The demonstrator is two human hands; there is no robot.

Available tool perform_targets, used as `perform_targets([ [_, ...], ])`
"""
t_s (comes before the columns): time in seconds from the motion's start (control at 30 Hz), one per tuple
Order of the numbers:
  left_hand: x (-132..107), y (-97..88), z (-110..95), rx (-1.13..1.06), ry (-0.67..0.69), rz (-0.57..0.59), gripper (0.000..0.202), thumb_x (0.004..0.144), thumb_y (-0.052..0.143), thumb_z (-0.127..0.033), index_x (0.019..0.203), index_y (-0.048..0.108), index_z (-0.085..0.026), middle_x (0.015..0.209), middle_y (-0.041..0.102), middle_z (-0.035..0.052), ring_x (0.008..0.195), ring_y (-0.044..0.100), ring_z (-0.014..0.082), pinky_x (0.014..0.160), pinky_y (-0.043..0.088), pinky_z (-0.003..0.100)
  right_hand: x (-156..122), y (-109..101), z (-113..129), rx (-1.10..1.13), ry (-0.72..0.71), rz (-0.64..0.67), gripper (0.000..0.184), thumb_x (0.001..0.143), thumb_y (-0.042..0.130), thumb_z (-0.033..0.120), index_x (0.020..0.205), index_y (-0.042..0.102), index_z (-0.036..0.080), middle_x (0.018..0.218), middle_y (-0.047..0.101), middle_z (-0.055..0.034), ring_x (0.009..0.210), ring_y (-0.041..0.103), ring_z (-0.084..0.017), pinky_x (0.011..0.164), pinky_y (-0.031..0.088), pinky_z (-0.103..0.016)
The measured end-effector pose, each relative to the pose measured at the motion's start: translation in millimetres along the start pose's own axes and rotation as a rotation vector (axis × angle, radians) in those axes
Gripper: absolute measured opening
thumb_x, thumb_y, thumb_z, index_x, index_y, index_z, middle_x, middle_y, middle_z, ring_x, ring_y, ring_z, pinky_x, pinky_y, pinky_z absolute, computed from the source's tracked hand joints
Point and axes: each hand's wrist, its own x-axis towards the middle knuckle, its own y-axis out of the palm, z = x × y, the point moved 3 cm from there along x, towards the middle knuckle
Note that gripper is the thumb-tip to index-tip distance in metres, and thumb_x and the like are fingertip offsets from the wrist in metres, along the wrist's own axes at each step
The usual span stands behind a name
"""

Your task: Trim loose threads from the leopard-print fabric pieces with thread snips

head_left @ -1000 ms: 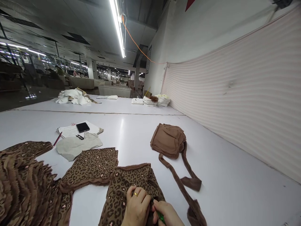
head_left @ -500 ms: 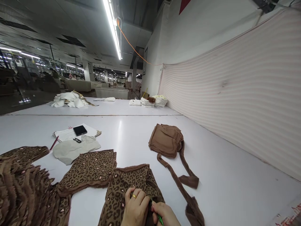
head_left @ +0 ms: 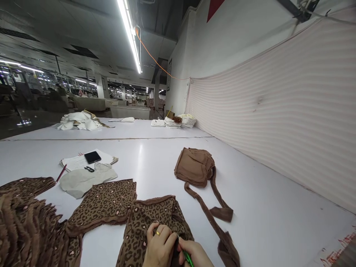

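Observation:
At the bottom edge, my left hand [head_left: 160,246], with a ring on one finger, is closed in a pinch on a leopard-print fabric piece [head_left: 144,226] lying on the white table [head_left: 155,163]. My right hand [head_left: 196,254] is right beside it, fingers wrapped round a thin green tool [head_left: 187,256] whose tip meets the fabric between both hands. Most of each hand is cut off by the frame.
A second leopard piece [head_left: 104,202] lies to the left, and a thick stack of them [head_left: 27,226] at far left. Plain brown pieces with long strips [head_left: 197,168] lie to the right. A grey pattern piece [head_left: 83,180], phone [head_left: 92,157], papers and red pencil [head_left: 61,173] sit behind. A striped fabric wall [head_left: 278,122] runs along the right.
My hands stay on the same leopard piece with the green tool; only the camera view has shifted slightly, right and downward.

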Motion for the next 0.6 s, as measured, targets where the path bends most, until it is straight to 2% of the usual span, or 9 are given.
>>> perform_targets([
  [0.1, -2, 0.2, 0, 0.018, 0.002, 0.034, 0.039, 0.098, 0.029, -0.027, 0.077, 0.061, -0.023, 0.068, 0.056, -0.0012, 0.074, 0.052, 0.0141, 0.091, 0.027, 0.038, -1, -1, 1, -0.023, -0.053, -0.032, 0.051, 0.054, 0.055, 0.070, 0.052, 0.052, 0.019, 0.042, 0.048, -0.0016, 0.037, 0.035, -0.009, 0.043, 0.019, -0.023],
  [0.2, -2, -1.0, 1, 0.027, 0.008, 0.015, 0.039, 0.097, 0.029, -0.026, 0.074, 0.061, -0.023, 0.066, 0.055, -0.0016, 0.071, 0.052, 0.0138, 0.090, 0.027, 0.038, 0, -1, -3, -0.017, -0.104, -0.041, 0.051, 0.056, 0.057, 0.070, 0.050, 0.052, 0.019, 0.042, 0.047, -0.0014, 0.042, 0.040, -0.011, 0.048, 0.026, -0.024],
  [0.27, -2, -2.7, 1, 0.038, 0.009, 0.036, 0.038, 0.097, 0.030, -0.024, 0.075, 0.060, -0.023, 0.067, 0.056, -0.0017, 0.071, 0.052, 0.0138, 0.091, 0.027, 0.039, 4, -1, -8, -0.007, -0.101, -0.050, 0.051, 0.056, 0.058, 0.069, 0.049, 0.052, 0.019, 0.041, 0.046, -0.0006, 0.042, 0.038, -0.011, 0.048, 0.026, -0.024],
  [0.4, -1, -6.8, 1, 0.037, 0.048, 0.166, 0.027, 0.094, 0.036, -0.020, 0.083, 0.060, -0.024, 0.073, 0.060, -0.0022, 0.077, 0.056, 0.0140, 0.092, 0.026, 0.038, 10, -2, -14, 0.052, -0.084, -0.090, 0.054, 0.052, 0.056, 0.074, 0.050, 0.051, 0.020, 0.038, 0.042, 0.0013, 0.037, 0.033, -0.009, 0.045, 0.020, -0.024],
  [0.47, -2, -8.7, 4, 0.014, 0.015, 0.190, 0.024, 0.092, 0.037, -0.019, 0.084, 0.060, -0.024, 0.076, 0.061, -0.0016, 0.079, 0.057, 0.0147, 0.091, 0.028, 0.038, 7, -3, -15, 0.046, -0.091, -0.070, 0.055, 0.054, 0.057, 0.074, 0.053, 0.054, 0.019, 0.039, 0.045, 0.0005, 0.038, 0.035, -0.010, 0.045, 0.022, -0.024],
  [0.6, -4, -7.9, 18, -0.050, -0.154, 0.242, 0.016, 0.090, 0.044, -0.021, 0.087, 0.059, -0.024, 0.082, 0.064, -0.0002, 0.081, 0.060, 0.0165, 0.084, 0.038, 0.035, -7, -9, -23, 0.055, -0.032, -0.045, 0.051, 0.061, 0.062, 0.068, 0.059, 0.061, 0.017, 0.046, 0.050, -0.0018, 0.043, 0.040, -0.011, 0.047, 0.026, -0.022],
])
